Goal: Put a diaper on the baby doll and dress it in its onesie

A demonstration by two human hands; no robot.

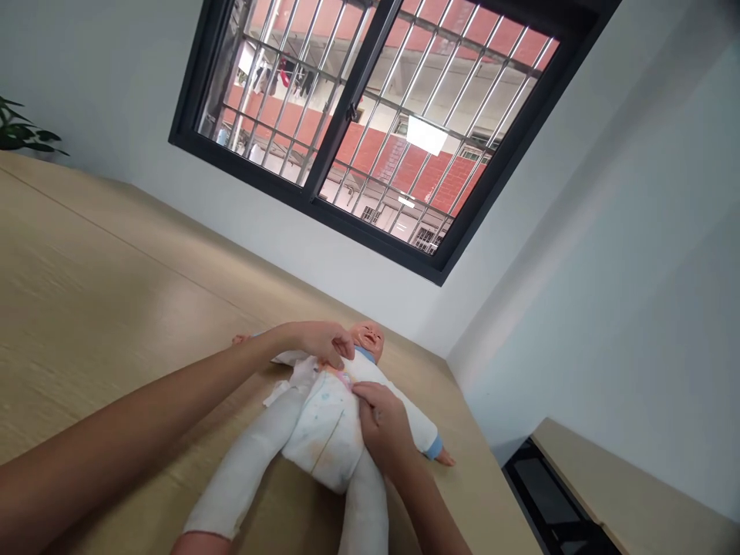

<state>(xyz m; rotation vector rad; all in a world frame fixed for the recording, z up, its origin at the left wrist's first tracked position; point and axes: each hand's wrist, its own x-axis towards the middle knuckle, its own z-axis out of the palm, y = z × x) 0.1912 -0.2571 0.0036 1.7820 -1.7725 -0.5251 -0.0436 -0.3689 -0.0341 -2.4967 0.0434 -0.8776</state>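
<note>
1. A baby doll (366, 367) lies on its back on the wood-toned counter (144, 270), its head towards the wall under the window (370, 146) and its legs towards the person.
2. The doll wears a white top with blue trim and a white diaper (324, 435), which wraps its hips and shows pale blue spots, a dark line down the middle and yellowish-brown patches.
3. The left hand (327, 341) is over the doll's belly at the diaper's upper edge, its fingers bent inward; whether they pinch anything cannot be told.
4. The right hand (385, 420) rests against the other side of the diaper, thumb and fingers curled near its top edge, close to a pink patch; its grip on the material is unclear.
5. Loose white material (283, 391) lies rumpled beside the doll's hip, below the left forearm.
6. On the lower right, beyond the counter, is a black compartment (549, 493) beside a wood-toned panel (624, 486); its contents cannot be made out.
7. A leafy plant (26, 131) stands at the far left, its pot too indistinct to describe.
</note>
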